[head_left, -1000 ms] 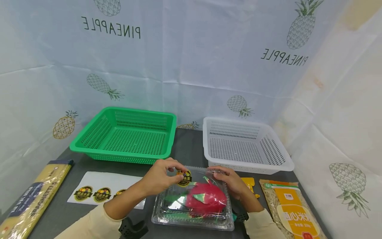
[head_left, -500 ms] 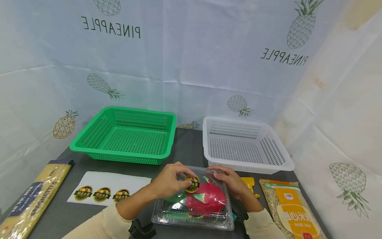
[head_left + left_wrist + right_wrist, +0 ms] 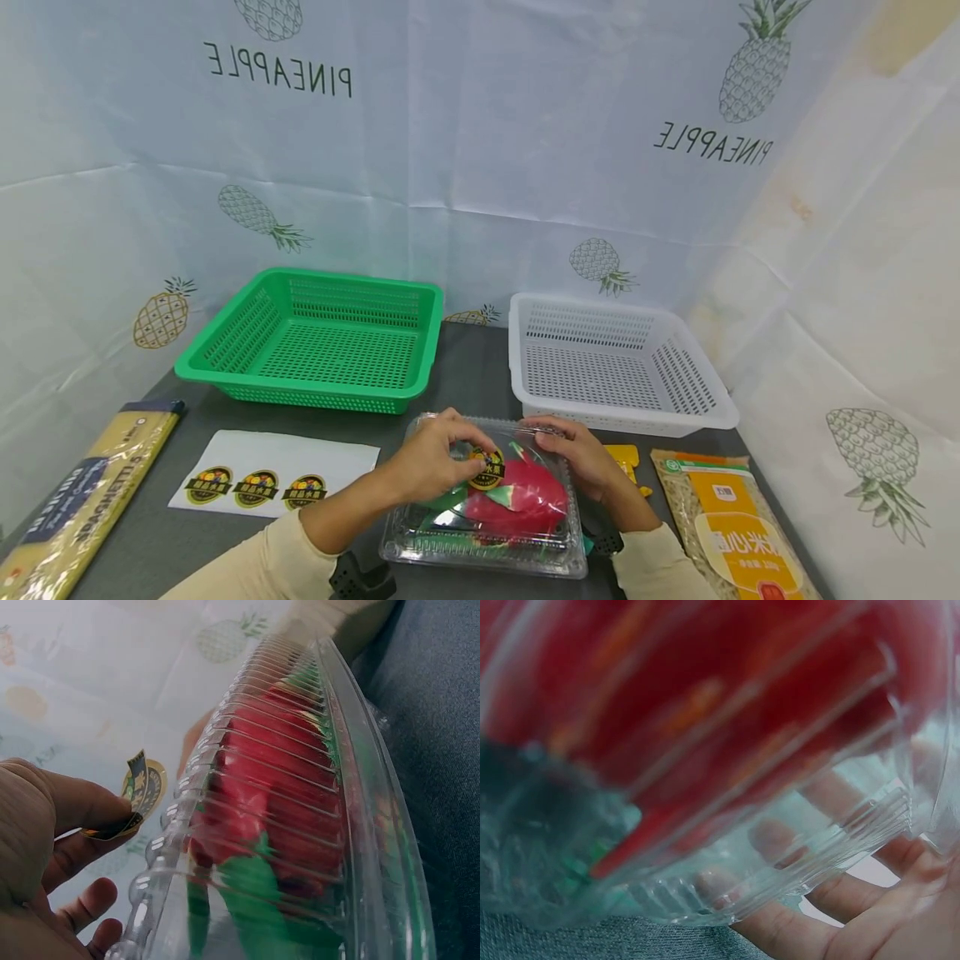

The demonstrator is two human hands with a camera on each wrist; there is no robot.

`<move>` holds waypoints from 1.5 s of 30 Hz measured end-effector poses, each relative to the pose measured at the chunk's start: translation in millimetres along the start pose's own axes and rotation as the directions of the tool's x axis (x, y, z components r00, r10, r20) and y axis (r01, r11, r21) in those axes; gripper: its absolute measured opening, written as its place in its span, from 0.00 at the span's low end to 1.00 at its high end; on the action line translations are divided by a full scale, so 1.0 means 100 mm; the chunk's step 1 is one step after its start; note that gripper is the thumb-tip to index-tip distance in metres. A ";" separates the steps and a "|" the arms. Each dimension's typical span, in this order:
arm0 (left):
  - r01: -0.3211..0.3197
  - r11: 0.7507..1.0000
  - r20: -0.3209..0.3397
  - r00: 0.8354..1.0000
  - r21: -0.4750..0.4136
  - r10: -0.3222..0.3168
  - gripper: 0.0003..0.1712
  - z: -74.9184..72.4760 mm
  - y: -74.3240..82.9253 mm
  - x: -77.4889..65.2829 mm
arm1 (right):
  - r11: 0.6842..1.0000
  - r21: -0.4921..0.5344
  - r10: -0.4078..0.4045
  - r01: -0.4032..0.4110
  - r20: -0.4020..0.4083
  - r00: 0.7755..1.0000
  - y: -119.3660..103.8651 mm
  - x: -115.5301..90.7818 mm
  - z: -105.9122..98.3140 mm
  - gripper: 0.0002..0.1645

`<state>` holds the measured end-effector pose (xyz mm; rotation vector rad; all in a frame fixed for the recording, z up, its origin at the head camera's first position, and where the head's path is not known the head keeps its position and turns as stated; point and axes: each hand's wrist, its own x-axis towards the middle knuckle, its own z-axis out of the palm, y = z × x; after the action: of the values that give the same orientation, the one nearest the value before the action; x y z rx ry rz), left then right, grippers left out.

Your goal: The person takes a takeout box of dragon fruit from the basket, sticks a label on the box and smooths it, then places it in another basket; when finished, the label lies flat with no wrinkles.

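A clear plastic clamshell box (image 3: 423,548) lies closed at the front middle of the table, a red dragon fruit (image 3: 528,504) with green tips inside it. My left hand (image 3: 427,462) pinches a round black-and-gold sticker (image 3: 491,472) between thumb and index finger above the lid. In the left wrist view the sticker (image 3: 148,787) bends upward from the fingertips, and the other fingers are loosely bent. My right hand (image 3: 583,460) grips the box's far right corner, thumb on top. The right wrist view shows its fingers (image 3: 844,896) against the ribbed plastic wall.
A white sheet (image 3: 240,454) with several matching stickers lies left of the box. Behind stand a green basket (image 3: 330,393) and a white basket (image 3: 615,417). A noodle pack (image 3: 93,492) is far left; a grain bag (image 3: 738,533) and small yellow packet (image 3: 624,457) are at right.
My left hand has moved right and slightly nearer with the sticker, from the lid's left part toward its middle, uncovering more of the sticker sheet. The right hand and box stay put.
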<state>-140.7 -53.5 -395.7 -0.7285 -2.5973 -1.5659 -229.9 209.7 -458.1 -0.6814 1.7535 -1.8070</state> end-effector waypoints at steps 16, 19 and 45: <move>0.023 0.999 0.001 1.000 0.045 -0.023 0.10 0.02 0.00 -0.01 | 1.000 -0.005 0.002 -0.002 0.001 1.000 -0.02 0.01 0.01 0.25; 0.005 0.997 0.002 1.000 0.083 -0.005 0.10 0.03 -0.01 -0.01 | 1.000 -0.005 0.001 -0.001 -0.004 1.000 -0.02 0.01 0.01 0.25; -0.200 0.905 -0.004 0.976 0.376 0.217 0.11 0.13 -0.05 -0.01 | 1.000 -0.007 0.006 -0.006 -0.016 1.000 -0.01 0.01 0.01 0.25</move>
<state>-139.3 -44.5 -406.0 -0.8816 -2.5668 -0.9767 -230.0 208.4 -456.7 -0.6647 1.7713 -1.8080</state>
